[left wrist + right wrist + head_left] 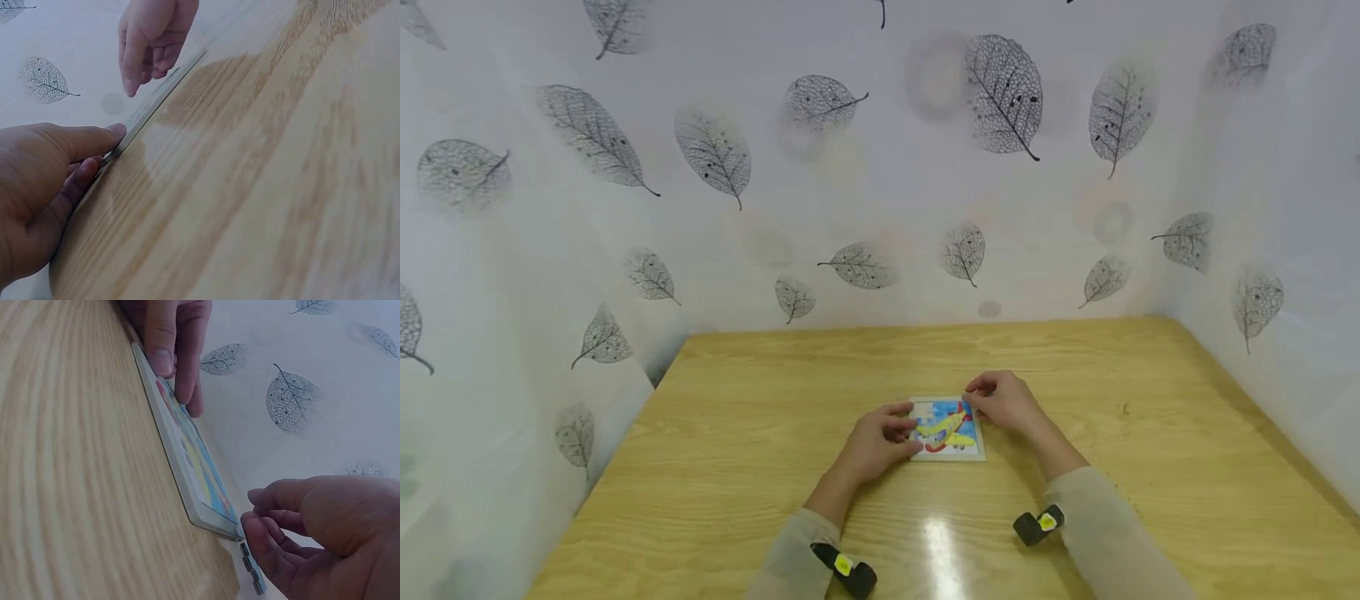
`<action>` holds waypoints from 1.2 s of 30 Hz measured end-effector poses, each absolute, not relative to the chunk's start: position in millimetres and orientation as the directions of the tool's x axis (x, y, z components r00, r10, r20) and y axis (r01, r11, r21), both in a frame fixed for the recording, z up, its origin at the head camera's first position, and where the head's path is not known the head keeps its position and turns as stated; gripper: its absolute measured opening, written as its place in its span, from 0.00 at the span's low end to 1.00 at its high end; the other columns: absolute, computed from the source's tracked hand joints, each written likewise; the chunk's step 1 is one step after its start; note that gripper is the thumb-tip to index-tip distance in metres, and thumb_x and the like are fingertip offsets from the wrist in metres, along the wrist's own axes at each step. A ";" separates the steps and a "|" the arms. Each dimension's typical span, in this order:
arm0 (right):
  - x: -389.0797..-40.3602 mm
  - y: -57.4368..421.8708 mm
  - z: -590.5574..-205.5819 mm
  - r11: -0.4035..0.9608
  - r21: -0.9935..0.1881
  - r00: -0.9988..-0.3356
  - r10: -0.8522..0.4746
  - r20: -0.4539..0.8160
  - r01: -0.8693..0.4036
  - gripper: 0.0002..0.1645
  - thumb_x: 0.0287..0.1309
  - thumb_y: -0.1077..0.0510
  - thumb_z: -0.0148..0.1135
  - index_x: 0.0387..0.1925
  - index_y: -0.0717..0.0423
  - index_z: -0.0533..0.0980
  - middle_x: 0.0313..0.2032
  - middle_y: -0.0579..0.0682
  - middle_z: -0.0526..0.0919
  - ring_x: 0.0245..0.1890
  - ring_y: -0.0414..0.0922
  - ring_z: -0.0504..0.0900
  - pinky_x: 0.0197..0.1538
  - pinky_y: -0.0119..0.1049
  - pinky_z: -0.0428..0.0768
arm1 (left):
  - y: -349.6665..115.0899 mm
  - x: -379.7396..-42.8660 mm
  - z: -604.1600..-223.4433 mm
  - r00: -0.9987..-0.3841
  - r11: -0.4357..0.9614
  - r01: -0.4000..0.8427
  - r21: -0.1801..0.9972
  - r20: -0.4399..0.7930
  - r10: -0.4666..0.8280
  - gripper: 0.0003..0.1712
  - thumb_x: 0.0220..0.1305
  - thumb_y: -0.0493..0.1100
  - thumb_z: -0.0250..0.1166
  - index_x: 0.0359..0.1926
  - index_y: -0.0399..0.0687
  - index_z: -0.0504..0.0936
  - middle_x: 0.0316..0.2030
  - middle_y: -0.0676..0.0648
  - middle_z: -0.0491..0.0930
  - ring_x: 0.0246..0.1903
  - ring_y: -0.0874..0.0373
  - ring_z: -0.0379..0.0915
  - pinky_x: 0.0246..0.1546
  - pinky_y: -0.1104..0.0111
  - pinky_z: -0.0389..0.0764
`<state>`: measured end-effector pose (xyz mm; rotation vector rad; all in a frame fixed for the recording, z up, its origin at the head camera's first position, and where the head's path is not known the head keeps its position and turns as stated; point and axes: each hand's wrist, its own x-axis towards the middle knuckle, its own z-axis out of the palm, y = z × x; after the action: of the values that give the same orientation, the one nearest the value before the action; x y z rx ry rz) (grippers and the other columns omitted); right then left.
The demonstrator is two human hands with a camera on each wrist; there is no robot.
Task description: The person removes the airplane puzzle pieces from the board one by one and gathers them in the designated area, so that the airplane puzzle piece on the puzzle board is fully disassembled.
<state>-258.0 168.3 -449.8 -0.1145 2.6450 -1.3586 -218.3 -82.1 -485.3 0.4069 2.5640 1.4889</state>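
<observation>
A small jigsaw puzzle (pixel 946 433) of a yellow and red airplane on blue sky lies flat in a pale frame on the table. With thumb and fingers spread along its left side, my left hand (pixel 880 442) holds the puzzle's edge. My right hand (pixel 1009 404) is at the top right corner, thumb and index finger bent close together. Nothing shows between those fingertips in the right wrist view. Just below the right hand (pixel 325 537), a thin grey notched piece (pixel 252 569) appears edge-on beside the frame; whether other fingers touch it is hidden.
The wooden table (pixel 760 400) carries a bright light reflection near its front. A white curtain (pixel 865 183) with dark leaf prints hangs behind and at both sides. Black wrist cameras (pixel 1033 527) are strapped over both sleeves.
</observation>
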 end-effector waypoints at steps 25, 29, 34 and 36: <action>-248.1 135.4 -460.5 0.665 -0.678 -0.892 -0.451 -0.029 -0.314 0.14 0.67 0.60 0.60 0.53 0.54 0.81 0.35 0.50 0.81 0.32 0.42 0.75 0.35 0.35 0.75 | -83.1 -218.7 -484.9 -0.943 0.469 0.215 0.857 0.056 0.329 0.19 0.59 0.44 0.74 0.50 0.41 0.87 0.65 0.47 0.75 0.42 0.62 0.77 0.41 0.75 0.78; -246.0 134.1 -460.7 0.684 -0.653 -0.903 -0.429 -0.001 -0.324 0.13 0.65 0.61 0.63 0.50 0.53 0.82 0.44 0.57 0.77 0.38 0.46 0.74 0.39 0.38 0.75 | -83.2 -218.9 -486.1 -0.944 0.468 0.206 0.859 0.049 0.326 0.19 0.59 0.44 0.74 0.50 0.42 0.87 0.65 0.47 0.75 0.42 0.63 0.77 0.42 0.76 0.78; -244.4 134.1 -459.4 0.688 -0.661 -0.917 -0.398 0.001 -0.300 0.12 0.64 0.61 0.64 0.49 0.51 0.83 0.50 0.62 0.72 0.38 0.49 0.72 0.40 0.42 0.74 | -83.2 -218.4 -485.2 -0.946 0.473 0.194 0.860 0.036 0.323 0.19 0.59 0.44 0.74 0.51 0.42 0.87 0.66 0.48 0.75 0.42 0.63 0.77 0.42 0.75 0.78; -245.3 135.0 -459.5 0.678 -0.673 -0.920 -0.392 0.011 -0.297 0.12 0.65 0.62 0.63 0.48 0.52 0.83 0.52 0.62 0.73 0.40 0.49 0.73 0.43 0.43 0.75 | -83.2 -218.4 -484.6 -0.945 0.468 0.193 0.862 0.036 0.324 0.19 0.60 0.44 0.74 0.51 0.42 0.87 0.66 0.48 0.75 0.42 0.63 0.77 0.43 0.75 0.78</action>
<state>-245.3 135.0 -459.5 -0.5677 2.7532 -1.0683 -218.4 -83.2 -484.6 0.4563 2.5757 1.4863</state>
